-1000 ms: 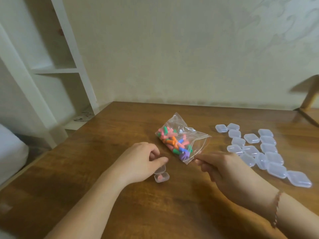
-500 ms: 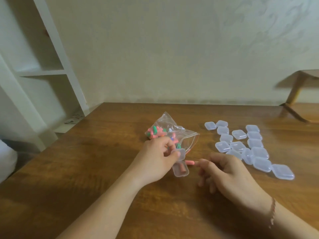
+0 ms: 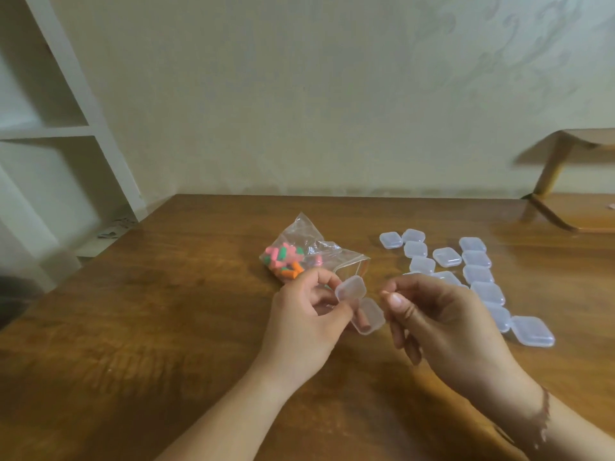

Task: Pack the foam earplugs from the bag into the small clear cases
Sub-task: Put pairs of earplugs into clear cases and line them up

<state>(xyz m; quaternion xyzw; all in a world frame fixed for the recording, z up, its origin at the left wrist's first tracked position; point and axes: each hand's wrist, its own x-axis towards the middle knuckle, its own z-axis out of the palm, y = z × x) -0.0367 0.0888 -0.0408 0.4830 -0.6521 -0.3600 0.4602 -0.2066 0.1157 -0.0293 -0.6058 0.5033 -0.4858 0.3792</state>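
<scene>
Left hand (image 3: 307,322) lifted above the desk (image 3: 166,327), grip pinching an open case (image 3: 361,307) by the hinge side: thumb and fingers curled on it, lid (image 3: 351,287) flipped up, base tilted toward the right hand. One pinkish earplug (image 3: 361,319) lying in the base. Right hand (image 3: 439,324) just beside the case, fingers curled, thumb and forefinger tips close together next to the base; grip pinching something or nothing, cannot tell. Thin bracelet (image 3: 545,402) on the right wrist.

Bag (image 3: 307,252) flat on the desk just behind the left hand, mouth facing right and gaping, pink, green and orange earplugs bunched at its left end. Near edge of the bag partly hidden by the left fingers.

Spare cases (image 3: 477,261) closed, clustered on the desk right of the bag in a loose run from far to near; nearest ones partly hidden behind the right hand. Last one (image 3: 532,331) sits apart at the near right end of the run.

White shelf unit (image 3: 66,128) left of the desk, wooden stand (image 3: 572,211) at the far right.
</scene>
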